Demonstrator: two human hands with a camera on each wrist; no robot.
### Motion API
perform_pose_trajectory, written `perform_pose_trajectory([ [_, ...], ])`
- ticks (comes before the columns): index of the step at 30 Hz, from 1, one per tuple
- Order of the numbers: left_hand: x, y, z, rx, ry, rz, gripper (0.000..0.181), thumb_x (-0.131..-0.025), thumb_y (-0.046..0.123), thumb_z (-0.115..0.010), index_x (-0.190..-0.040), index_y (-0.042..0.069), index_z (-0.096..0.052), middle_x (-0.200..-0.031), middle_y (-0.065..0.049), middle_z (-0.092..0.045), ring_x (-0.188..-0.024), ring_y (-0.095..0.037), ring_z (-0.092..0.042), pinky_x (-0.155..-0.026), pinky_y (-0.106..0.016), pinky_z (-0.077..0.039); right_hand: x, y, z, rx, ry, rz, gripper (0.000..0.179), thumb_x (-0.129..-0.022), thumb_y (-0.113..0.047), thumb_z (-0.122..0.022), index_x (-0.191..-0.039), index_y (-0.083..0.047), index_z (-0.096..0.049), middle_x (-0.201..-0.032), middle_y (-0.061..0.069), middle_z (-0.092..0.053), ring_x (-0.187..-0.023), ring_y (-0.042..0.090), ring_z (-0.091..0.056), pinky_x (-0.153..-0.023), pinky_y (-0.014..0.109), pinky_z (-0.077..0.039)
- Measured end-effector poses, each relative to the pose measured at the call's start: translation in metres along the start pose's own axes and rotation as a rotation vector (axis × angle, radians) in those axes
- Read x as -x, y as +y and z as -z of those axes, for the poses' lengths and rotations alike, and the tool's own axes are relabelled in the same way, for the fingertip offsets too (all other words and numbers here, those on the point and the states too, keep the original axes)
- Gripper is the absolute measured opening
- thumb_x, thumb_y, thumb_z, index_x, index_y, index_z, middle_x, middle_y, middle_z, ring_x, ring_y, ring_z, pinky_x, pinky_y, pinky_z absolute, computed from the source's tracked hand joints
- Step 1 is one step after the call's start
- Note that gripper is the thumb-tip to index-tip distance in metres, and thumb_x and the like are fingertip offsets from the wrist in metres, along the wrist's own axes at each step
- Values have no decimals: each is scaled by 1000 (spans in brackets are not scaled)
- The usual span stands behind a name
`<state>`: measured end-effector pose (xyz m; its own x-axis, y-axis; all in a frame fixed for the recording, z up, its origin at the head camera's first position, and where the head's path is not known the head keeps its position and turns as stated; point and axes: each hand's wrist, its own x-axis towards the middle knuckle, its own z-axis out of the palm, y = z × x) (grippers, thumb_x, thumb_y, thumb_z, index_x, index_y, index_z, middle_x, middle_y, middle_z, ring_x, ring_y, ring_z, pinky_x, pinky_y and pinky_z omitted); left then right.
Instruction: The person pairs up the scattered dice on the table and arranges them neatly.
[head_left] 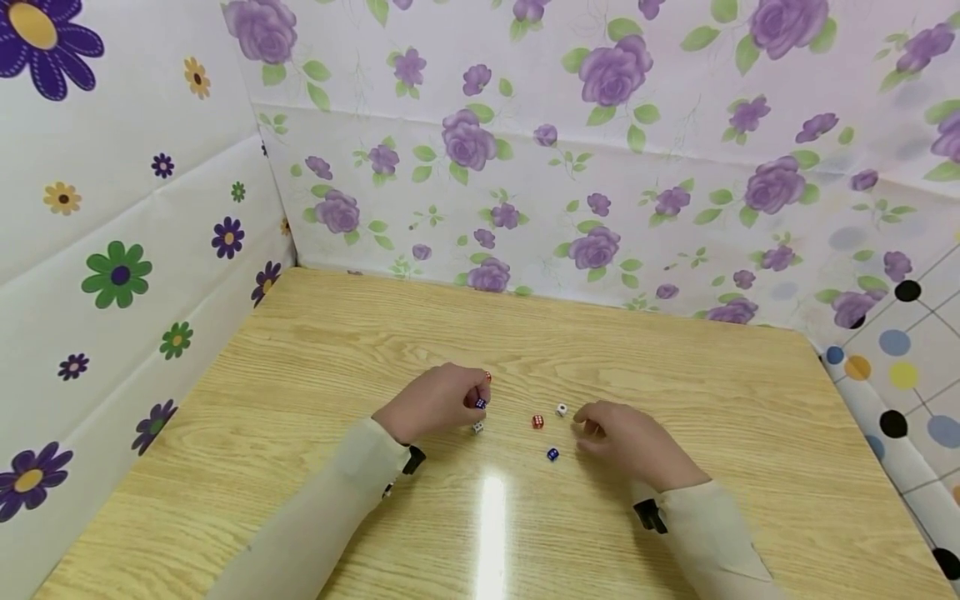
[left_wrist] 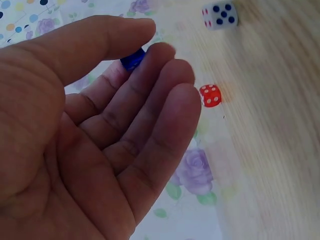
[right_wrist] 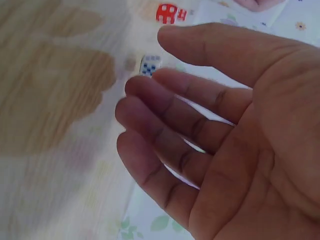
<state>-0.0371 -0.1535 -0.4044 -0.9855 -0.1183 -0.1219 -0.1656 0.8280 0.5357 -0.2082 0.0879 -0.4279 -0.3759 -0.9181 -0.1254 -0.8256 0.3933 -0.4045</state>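
Observation:
Between thumb and fingers my left hand (head_left: 444, 401) pinches a blue die (head_left: 481, 403), which shows partly behind the fingertips in the left wrist view. A white die (head_left: 477, 427) lies on the table just below that hand, and a red die (head_left: 488, 377) peeks out beyond its knuckles. My right hand (head_left: 628, 442) hovers with loosely bent fingers and nothing in them. Left of its fingertips sit a second white die (head_left: 562, 410), a second red die (head_left: 537, 422) and a second blue die (head_left: 552, 454).
The dice lie on a wood-grain table (head_left: 360, 325). Behind it rises a wall covering with purple roses (head_left: 468, 142); a flower-patterned sheet (head_left: 116, 275) borders the left and a dotted one (head_left: 903, 375) the right. A bright light reflection streaks the table's front.

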Motion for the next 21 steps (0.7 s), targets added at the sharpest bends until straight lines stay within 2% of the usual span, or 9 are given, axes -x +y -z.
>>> perform_pose_trajectory([
  [4, -1, 2, -3, 5, -28, -8, 11, -85, 27, -72, -88, 23, -62, -72, 12, -59, -63, -5, -54, -62, -25, -46, -2, -8, -5, 3, -34, 57, 21, -85, -17, -70, -106, -14, -68, -86, -9, -62, -76, 4, -54, -73, 30, -48],
  [9, -3, 3, -8, -9, -33, -46, 11, -84, 29, -73, -92, 22, -71, -76, 16, -60, -67, -4, -55, -68, -25, -47, -2, -19, -10, 20, -32, 117, 19, -84, -25, -72, -101, -20, -68, -82, -13, -59, -71, 3, -51, -68, 27, -46],
  [14, -4, 5, -11, -52, -31, -98, 13, -86, 22, -70, -98, 17, -73, -82, 14, -62, -71, -3, -54, -74, -25, -48, -2, -26, -14, 35, -35, 125, 14, -82, -28, -75, -92, -25, -66, -75, -16, -54, -67, 3, -47, -63, 25, -42],
  [17, -4, 6, -12, -64, -34, -93, 16, -87, 20, -69, -102, 16, -72, -85, 12, -63, -73, -2, -55, -76, -25, -48, -2, -27, -15, 46, -35, 129, 10, -83, -25, -74, -86, -27, -64, -73, -17, -51, -65, 2, -46, -61, 24, -40],
  [21, -3, 9, -13, -52, -36, -82, 12, -85, 17, -71, -97, 17, -70, -86, 11, -63, -75, -4, -55, -74, -24, -47, -3, -26, -16, 58, -10, 133, 12, -83, -21, -73, -83, -27, -63, -73, -18, -51, -65, 1, -46, -60, 23, -40],
])
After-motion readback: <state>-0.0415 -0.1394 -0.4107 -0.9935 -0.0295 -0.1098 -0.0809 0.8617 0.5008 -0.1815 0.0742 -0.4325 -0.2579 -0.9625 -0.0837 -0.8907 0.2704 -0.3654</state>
